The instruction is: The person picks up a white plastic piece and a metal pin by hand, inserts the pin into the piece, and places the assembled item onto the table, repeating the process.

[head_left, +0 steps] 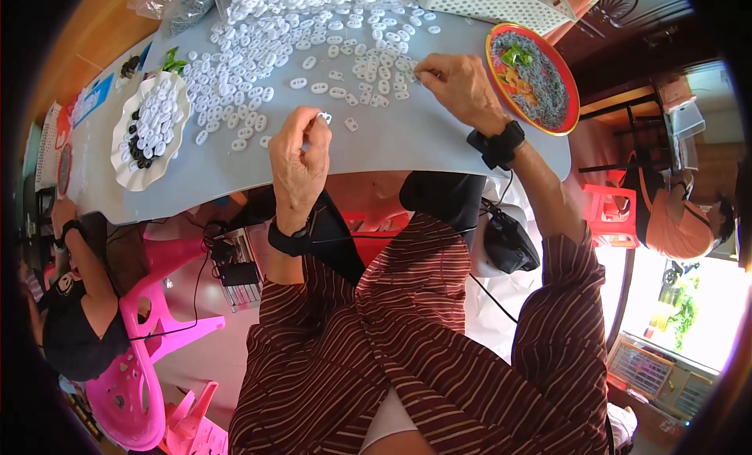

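My left hand [298, 159] is closed in a pinch above the table's near edge. Between its thumb and fingertips sits a small white oval plastic piece [325, 117]. To the right, my right hand [462, 85] also has its fingertips pressed together; what they hold, if anything, is too small to make out. It is between the loose white oval pieces [384, 87] with holes and a red-rimmed plate [574, 95]. That plate carries many tiny grey metal parts [552, 95]. One single white piece [351, 124] lies just right of my left hand.
A large heap of white pieces [251, 44] covers the table's [407, 138] far side. At left stands a scalloped white dish [129, 177] of white and black pieces. A white perforated basket [493, 5] is at the back. Another person [86, 322] sits at left, and a person [677, 216] at right.
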Available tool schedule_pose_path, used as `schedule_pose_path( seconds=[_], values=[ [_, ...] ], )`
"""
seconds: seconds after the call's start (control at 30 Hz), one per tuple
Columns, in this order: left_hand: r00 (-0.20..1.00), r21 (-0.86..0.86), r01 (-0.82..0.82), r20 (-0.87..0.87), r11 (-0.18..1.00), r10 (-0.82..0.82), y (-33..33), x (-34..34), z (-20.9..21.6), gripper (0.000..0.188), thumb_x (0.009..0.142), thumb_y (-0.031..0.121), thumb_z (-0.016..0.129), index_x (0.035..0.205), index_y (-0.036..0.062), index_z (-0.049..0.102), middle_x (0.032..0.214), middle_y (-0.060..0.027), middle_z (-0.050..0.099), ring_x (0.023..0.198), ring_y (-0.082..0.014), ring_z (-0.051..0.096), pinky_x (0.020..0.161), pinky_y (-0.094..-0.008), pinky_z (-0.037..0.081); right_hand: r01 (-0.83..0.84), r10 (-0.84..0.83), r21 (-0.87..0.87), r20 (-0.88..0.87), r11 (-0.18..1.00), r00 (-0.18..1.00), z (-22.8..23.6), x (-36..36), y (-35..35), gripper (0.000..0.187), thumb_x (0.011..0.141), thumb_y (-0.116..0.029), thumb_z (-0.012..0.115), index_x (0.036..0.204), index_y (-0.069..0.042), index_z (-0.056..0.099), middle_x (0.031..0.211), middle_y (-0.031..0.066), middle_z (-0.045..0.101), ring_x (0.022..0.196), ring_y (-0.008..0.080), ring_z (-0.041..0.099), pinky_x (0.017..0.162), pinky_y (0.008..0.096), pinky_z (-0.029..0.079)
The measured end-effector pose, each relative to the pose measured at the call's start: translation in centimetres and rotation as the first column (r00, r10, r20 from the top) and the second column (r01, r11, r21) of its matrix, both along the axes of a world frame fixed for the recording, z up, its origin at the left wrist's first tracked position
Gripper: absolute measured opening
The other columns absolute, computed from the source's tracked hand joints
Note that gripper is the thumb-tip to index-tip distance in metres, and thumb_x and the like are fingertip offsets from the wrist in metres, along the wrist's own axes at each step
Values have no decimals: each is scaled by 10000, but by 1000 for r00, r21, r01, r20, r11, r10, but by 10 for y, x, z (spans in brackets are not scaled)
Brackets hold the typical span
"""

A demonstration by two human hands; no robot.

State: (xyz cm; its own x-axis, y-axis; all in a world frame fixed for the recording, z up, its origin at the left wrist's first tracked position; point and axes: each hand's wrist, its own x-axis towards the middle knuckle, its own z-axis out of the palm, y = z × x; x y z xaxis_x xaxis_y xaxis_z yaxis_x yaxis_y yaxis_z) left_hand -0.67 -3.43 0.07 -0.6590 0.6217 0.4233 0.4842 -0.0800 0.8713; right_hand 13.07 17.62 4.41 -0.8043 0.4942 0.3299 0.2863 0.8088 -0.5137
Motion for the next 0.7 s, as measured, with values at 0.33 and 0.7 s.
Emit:
schedule_pose_path(
  seconds=[0.33,0.7],
  values=[
    [1000,-18,-5,5,1000,5,-2,0,1,71,848,27,495,890,-15,535,613,-63,460,539,-109,420,500,-240,378,148,-130,191,-104,970,986,16,20,37,130,782,-129,592,833,-55,687,750,141,661,666,302,644,642,360,515],
    [997,-45,-20,-79,999,17,0,1,4,71,893,50,516,888,-13,550,561,-17,414,514,-60,374,462,-233,314,352,-368,190,61,917,928,9,109,102,208,760,-218,594,826,-57,707,680,127,660,615,262,645,633,369,514]
  ],
)
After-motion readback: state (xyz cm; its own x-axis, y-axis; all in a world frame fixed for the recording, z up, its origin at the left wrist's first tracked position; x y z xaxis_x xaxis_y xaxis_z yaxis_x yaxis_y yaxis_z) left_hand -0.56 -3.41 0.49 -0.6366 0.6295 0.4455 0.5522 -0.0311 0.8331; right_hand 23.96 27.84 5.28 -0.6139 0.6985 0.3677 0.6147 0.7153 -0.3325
